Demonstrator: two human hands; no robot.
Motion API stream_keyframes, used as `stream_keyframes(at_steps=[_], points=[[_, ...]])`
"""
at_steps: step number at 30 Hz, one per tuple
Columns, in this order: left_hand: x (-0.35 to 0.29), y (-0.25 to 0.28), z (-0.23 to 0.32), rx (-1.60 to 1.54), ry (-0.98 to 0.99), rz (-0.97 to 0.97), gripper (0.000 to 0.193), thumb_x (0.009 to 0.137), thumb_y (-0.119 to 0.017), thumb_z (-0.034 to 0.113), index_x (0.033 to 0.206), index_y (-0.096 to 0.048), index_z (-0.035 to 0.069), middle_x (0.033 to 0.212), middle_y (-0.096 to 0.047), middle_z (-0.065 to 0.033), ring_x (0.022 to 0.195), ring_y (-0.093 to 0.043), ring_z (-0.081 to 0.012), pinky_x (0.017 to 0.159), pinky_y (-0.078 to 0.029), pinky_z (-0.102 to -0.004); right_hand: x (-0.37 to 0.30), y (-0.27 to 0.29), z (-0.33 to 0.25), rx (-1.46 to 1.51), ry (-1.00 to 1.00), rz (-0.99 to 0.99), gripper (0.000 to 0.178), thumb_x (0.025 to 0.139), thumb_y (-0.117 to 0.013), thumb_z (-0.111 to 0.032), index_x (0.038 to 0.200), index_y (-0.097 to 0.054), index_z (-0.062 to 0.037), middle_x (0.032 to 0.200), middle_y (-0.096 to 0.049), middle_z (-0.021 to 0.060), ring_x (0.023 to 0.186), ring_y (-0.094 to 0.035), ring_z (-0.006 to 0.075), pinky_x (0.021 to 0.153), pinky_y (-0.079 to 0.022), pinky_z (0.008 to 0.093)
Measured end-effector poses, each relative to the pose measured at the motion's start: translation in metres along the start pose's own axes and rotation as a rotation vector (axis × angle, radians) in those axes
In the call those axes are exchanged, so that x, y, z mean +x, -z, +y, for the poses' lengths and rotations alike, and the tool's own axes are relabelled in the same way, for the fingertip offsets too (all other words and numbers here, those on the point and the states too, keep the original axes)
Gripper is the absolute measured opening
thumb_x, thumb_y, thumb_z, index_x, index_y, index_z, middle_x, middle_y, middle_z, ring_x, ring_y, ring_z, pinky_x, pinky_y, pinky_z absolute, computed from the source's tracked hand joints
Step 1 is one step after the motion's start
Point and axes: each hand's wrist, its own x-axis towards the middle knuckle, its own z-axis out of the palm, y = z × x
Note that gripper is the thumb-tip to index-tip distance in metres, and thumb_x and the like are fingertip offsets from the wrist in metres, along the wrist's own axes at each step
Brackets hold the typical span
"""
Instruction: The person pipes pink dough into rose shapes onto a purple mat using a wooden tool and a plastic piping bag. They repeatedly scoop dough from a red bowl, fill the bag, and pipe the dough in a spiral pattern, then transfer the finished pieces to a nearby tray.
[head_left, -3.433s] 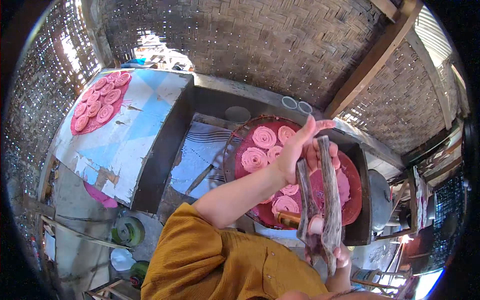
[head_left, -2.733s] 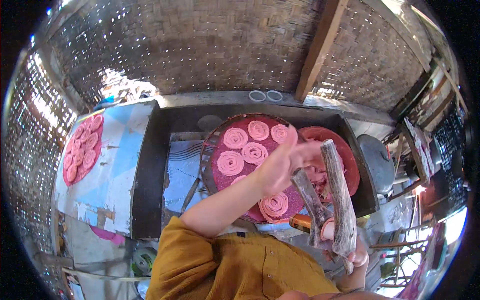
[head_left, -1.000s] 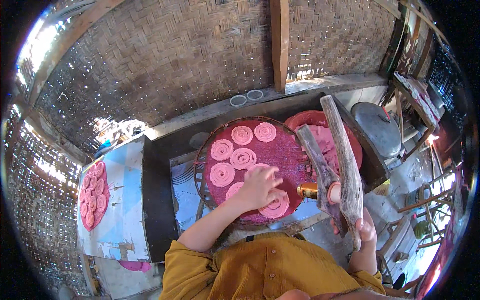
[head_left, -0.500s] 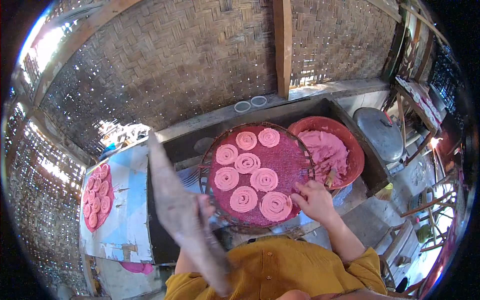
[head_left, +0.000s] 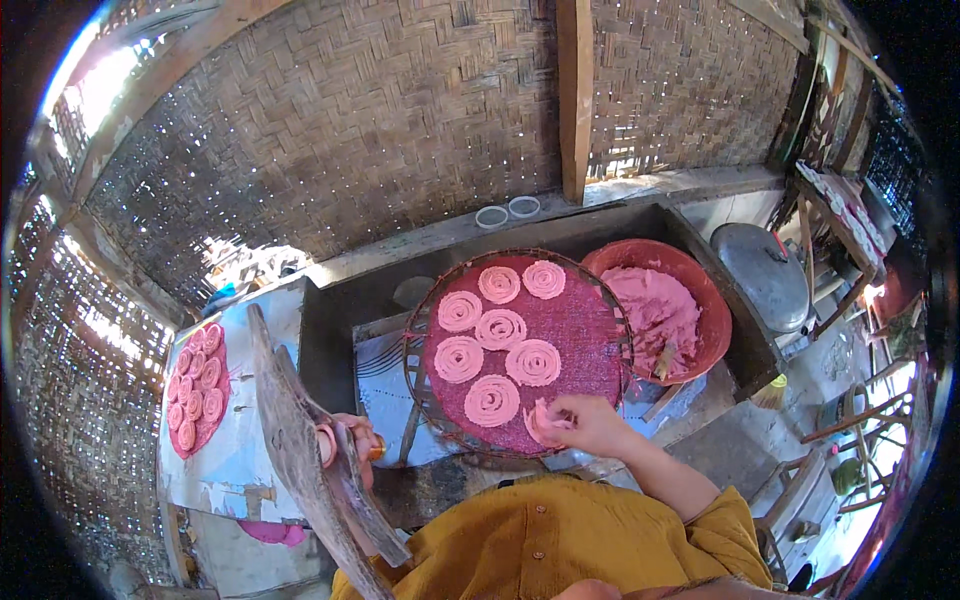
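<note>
My left hand is wrapped round a grey, weathered, forked wooden press, which tilts left of the round tray. Pink dough shows at the press, beside the fingers. My right hand pinches a crumpled piece of pink dough at the lower right of the tray. The tray has a pink mesh surface and a dark woven rim. Several flat pink dough spirals lie on it, mostly toward its left side. The hand partly hides the dough strands beneath it.
A red basin of pink dough stands right of the tray. At left, a light blue board bears a pink sheet with more spirals. Two small white rings lie on the ledge behind. A lidded metal pot stands at right.
My right hand has moved left and now grips dough where a whole spiral lay. The press in my left hand has swung down and left, away from the tray.
</note>
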Motion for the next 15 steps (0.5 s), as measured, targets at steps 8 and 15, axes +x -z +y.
stream_keyframes(at_steps=[8, 15], points=[[-0.002, 0.017, -0.011, 0.255, 0.341, 0.174, 0.040, 0.083, -0.055, 0.036, 0.096, -0.053, -0.002, 0.070, -0.053, -0.0106, 0.061, -0.053, -0.0223, 0.058, -0.045, -0.0338, -0.007, 0.122, 0.025, 0.805, -0.034, 0.597, 0.022, 0.075, -0.067, -0.017, 0.090, -0.061, -0.0019, 0.088, -0.063, 0.0065, 0.084, -0.059, 0.0159, 0.070, -0.046, 0.0300], [0.011, -0.010, -0.092, 1.191, 0.053, -0.033, 0.028, 0.080, -0.057, 0.021, 0.103, -0.054, 0.006, 0.094, -0.059, -0.0100, 0.084, -0.059, -0.0219, 0.070, -0.048, -0.0351, -0.019, 0.102, 0.021, -0.374, -0.025, 0.503, 0.058, 0.080, -0.056, -0.045, 0.119, -0.051, -0.0031, 0.123, -0.048, 0.0191, 0.115, -0.044, 0.0302, 0.096, -0.032, 0.0415]])
